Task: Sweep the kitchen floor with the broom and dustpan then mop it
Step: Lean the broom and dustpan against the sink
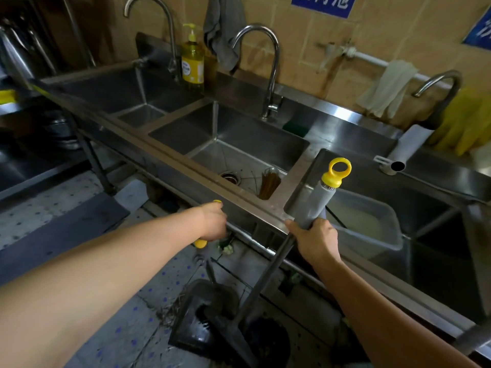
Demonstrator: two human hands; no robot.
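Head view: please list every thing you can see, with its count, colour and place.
Faucets: three, silver, along the back of the sinks.
Sink basins: three, steel, in a row.
Soap bottle: one, yellow, behind the left basins.
Cloths: one grey, one pale, hanging on the wall.
Rubber gloves: yellow, far right; count unclear.
Sponge: one, green, behind the middle basin.
Plastic tub: one, clear, in the right basin.
Broom: one, grey handle with yellow ring cap.
Dustpan: one, dark, on the floor, debris inside.
Left hand: grips the dustpan's yellow-tipped handle.
Right hand: grips the broom handle.
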